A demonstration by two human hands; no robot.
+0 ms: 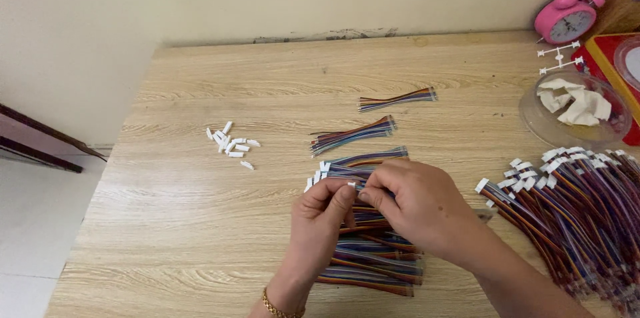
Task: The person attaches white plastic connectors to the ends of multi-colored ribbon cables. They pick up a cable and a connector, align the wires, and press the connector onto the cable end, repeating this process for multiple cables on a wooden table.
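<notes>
Between the two hands, a small white connector (351, 185) is pinched by the left hand (321, 215) and the right hand (413, 205), fingertips closed together, directly above a wire bundle (363, 158) whose long axis runs away rightward across the counter (187, 225).

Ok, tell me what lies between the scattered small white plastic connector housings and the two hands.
Head view: only bare wooden table lies between the white plastic connector housings and the left hand; the right hand sits beyond it.
</notes>
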